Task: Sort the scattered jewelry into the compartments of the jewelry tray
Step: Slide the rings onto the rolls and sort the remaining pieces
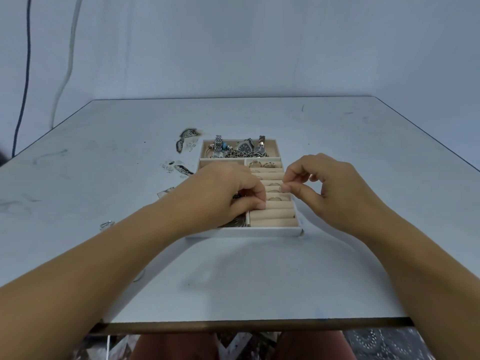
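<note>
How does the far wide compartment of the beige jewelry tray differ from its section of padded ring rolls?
The far compartment is one open bin, heaped with watches and chain; the ring rolls form narrow slots holding single rings. The far compartment spans the width of the tray; the rolls fill only its right side. Both are lined in beige.

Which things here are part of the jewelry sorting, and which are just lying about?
Part of the job:
jewelry tray; rings in its roll slots; watches and chain in its far compartment; loose pieces on the table left of the tray; right hand pinching what looks like a small ring; left hand over the tray.

Just lying about:
dark cable and white cable on the wall.
</note>
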The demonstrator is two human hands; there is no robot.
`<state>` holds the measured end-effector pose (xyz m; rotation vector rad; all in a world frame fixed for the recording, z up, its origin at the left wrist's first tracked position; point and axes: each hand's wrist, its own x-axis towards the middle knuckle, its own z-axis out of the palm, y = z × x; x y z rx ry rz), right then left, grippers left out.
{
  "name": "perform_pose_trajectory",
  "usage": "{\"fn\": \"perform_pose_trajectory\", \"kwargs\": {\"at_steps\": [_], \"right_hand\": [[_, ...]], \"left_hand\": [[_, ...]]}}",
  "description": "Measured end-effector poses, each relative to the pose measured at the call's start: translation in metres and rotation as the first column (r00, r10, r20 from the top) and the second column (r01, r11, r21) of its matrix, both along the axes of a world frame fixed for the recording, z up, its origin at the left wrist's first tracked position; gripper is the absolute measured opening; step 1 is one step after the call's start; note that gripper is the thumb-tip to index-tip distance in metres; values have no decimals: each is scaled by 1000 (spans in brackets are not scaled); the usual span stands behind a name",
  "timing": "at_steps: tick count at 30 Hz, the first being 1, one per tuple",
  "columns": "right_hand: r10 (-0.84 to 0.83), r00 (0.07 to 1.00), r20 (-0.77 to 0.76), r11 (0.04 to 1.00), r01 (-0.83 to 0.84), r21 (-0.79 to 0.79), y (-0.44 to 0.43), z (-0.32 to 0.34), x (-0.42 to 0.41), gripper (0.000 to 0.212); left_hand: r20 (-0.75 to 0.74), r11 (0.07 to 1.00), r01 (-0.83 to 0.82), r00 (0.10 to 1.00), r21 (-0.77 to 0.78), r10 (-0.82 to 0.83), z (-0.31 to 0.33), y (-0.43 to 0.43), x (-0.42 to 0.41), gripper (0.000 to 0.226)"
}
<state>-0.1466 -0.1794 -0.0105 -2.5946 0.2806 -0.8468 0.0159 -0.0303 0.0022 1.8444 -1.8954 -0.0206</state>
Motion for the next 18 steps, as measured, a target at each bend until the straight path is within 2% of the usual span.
{"fn": "perform_pose_trajectory", "kwargs": {"at_steps": [4, 8, 13, 18], "right_hand": [[8, 1000, -4, 1000, -8, 6, 0, 0, -1, 10], [27, 999, -25, 999, -26, 35, 3, 0, 0, 8], [38, 998, -41, 998, -35, 60, 4, 1, -1, 10], [59, 995, -76, 995, -52, 85, 8, 1, 0, 8]], "left_hand": [[9, 999, 6, 1000, 43, -6, 1, -3, 4, 12], [-48, 995, -25, 998, 95, 30, 2, -2, 7, 13], [-28, 989, -128, 991, 78, 130, 0, 21, 18, 45], [-15, 967, -209, 977, 144, 213, -17, 38, 22, 77]]}}
